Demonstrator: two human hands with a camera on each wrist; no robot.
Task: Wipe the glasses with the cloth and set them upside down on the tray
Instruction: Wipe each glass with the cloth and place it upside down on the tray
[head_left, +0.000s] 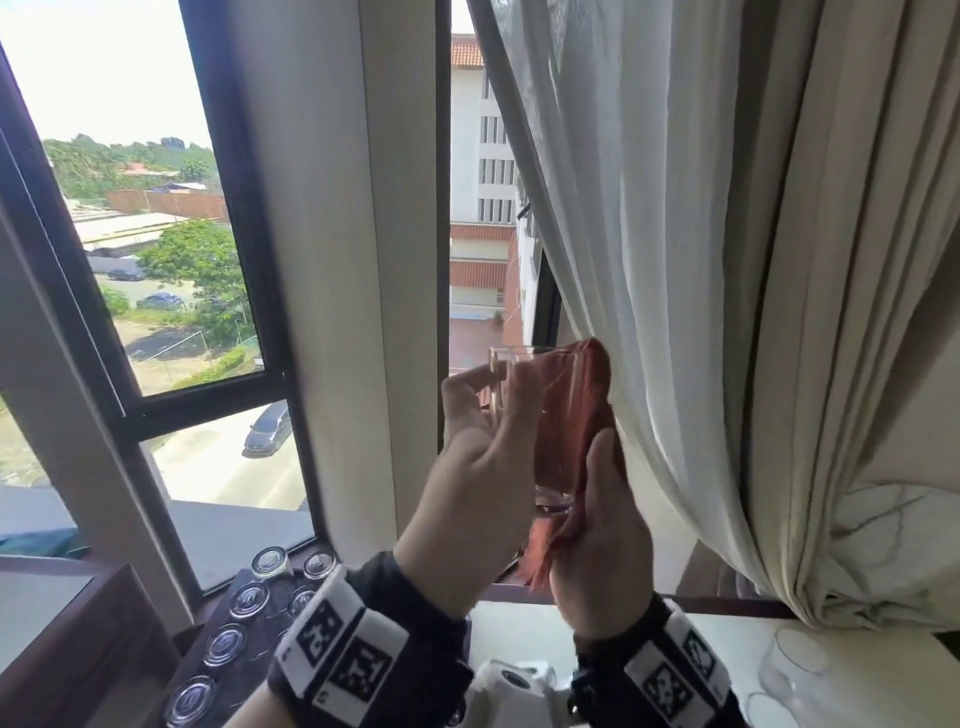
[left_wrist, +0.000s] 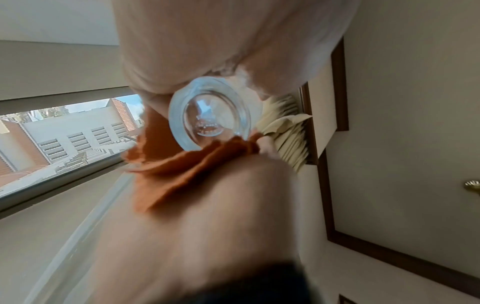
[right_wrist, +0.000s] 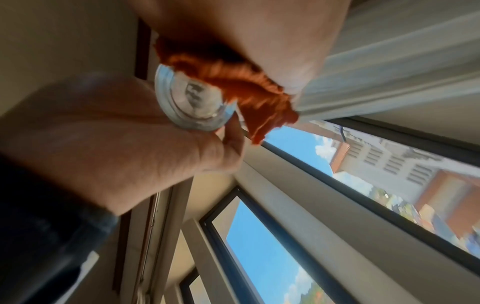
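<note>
The left hand (head_left: 483, 467) grasps 1 upright glass (head_left: 519, 384) in mid-air before the window, well above the tray (head_left: 244, 639). The right hand (head_left: 597, 530) clutches the orange cloth (head_left: 571, 415) against its side. Hard rubbing could twist the smooth glass loose.

Glass (head_left: 511, 395) + cloth (head_left: 576, 415), both hands
</note>
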